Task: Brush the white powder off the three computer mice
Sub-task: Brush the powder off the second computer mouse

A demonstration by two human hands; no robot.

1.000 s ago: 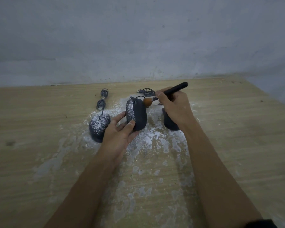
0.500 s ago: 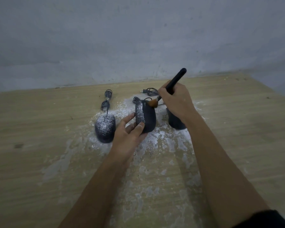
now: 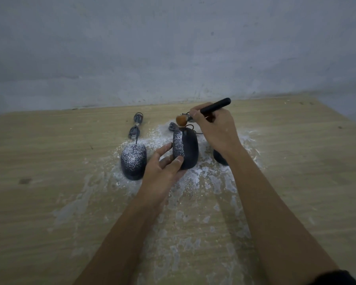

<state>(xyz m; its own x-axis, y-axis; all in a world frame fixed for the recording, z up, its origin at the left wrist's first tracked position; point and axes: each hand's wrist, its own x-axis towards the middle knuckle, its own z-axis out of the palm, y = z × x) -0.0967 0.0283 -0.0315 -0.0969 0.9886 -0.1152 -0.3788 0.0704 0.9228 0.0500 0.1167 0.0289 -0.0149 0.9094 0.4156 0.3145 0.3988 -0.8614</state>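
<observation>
Three black wired mice lie on a wooden table. The left mouse [image 3: 133,161] is speckled all over with white powder. My left hand [image 3: 165,167] grips the near end of the middle mouse [image 3: 188,149], whose left side carries a strip of powder while its right side is dark. My right hand [image 3: 215,130] holds a black-handled brush [image 3: 214,106]; its orange bristles [image 3: 181,120] hover at the far tip of the middle mouse. The right mouse [image 3: 220,158] is mostly hidden behind my right wrist.
White powder [image 3: 206,182] is smeared over the wooden table [image 3: 49,161] around and in front of the mice. Coiled cables [image 3: 136,125] with USB plugs lie behind the mice. A grey wall [image 3: 173,48] rises at the table's far edge.
The brush has lifted from the middle mouse's far end and its handle has tilted lower to the right. My left hand keeps hold of the middle mouse.
</observation>
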